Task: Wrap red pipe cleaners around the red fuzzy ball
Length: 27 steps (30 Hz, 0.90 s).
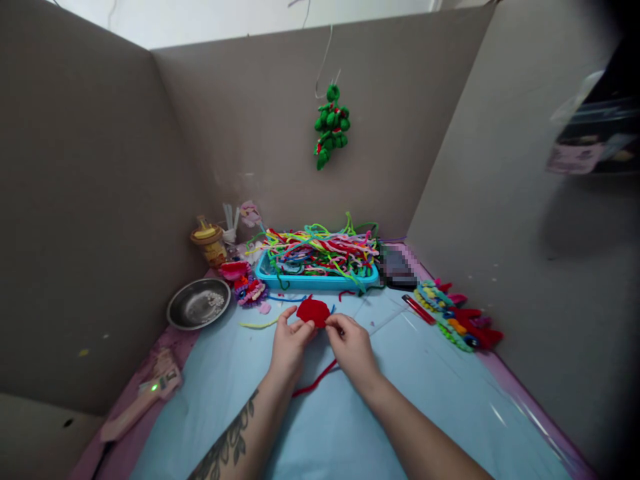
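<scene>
Head view: one red chenille disc (313, 311), mid counter (450, 400), just near of the blue tray (315, 280). My left hand (290, 343) and right hand (353, 347): fingers pinched on its near edge. Wound: a full round. Left loose: red tail (315, 383), trailing toward me.

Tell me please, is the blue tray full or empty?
Full. The blue tray holds a heap of coloured pipe cleaners that rises above its rim, and some strands hang over it.
</scene>
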Tool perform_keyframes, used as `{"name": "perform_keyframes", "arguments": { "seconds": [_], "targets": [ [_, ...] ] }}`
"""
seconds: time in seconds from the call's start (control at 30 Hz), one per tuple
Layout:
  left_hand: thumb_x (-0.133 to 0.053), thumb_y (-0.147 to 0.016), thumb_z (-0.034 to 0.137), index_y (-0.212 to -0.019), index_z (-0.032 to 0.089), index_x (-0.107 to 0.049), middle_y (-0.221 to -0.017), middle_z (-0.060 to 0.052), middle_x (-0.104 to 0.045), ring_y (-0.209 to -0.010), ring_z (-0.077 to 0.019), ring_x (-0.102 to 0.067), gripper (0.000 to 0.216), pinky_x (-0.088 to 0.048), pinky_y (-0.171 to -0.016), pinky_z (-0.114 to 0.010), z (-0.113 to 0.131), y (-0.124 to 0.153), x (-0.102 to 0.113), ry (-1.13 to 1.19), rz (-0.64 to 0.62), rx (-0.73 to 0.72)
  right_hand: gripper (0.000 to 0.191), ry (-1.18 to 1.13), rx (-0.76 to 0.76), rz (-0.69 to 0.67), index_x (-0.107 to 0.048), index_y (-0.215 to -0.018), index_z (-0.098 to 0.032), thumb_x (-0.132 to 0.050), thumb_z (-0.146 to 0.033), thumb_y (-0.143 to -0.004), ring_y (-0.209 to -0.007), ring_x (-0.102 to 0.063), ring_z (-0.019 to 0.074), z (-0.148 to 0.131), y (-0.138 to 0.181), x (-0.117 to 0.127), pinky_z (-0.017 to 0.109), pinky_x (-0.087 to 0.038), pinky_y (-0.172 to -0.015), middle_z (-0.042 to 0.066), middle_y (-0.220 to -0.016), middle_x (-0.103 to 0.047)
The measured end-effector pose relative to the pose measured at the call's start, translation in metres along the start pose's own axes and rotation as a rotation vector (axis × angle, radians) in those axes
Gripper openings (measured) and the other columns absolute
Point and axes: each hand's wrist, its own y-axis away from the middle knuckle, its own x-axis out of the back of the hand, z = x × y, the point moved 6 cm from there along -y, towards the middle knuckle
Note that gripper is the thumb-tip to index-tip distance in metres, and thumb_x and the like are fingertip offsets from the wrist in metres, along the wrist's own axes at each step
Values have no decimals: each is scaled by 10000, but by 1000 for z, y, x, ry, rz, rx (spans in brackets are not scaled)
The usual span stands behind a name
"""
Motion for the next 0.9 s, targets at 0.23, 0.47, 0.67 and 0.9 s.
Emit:
{"name": "perform_keyframes", "arguments": {
  "seconds": [0.23, 0.47, 0.67, 0.9],
  "targets": [
    [-756, -604, 237, -1086, 187, -401, -649, 13, -667, -600, -135, -622, 601, -443, -664, -259, 5, 2, -1, -97, -17, -61, 200, 85, 133, 0, -626, -795, -205, -456, -100, -801, -779, -580, 207, -5, 0, 2, 324, -452, -721, 47, -776, -646],
    [-721, -647, 258, -1082, 199, -403, -716, -9, -687, -672, -160, -652, 542, -453, -728, -300, 11, 4, -5, -124, -35, -127, 199, 111, 223, -3, -640, -793, -215, -475, -111, -833, -827, -553, 216, -16, -1, 5, 357, -458, -746, 56, -790, -632],
    [-690, -684, 252, -1080, 214, -389, -739, -6, -675, -721, -165, -651, 499, -455, -744, -306, 11, 4, -5, -143, -71, -159, 235, 40, 259, -37, -598, -960, -204, -453, -75, -827, -879, -557, 207, -14, 0, 1, 349, -475, -786, 66, -890, -610],
    [-695, -672, 235, -1044, 228, -424, -629, 52, -602, -600, -121, -588, 461, -423, -639, -236, 13, 8, -6, -243, -58, -228, 352, 94, 365, -221, -596, -1072, -218, -410, -45, -829, -811, -572, 164, -20, 0, -8, 282, -498, -733, 69, -945, -549]
  ]
}}
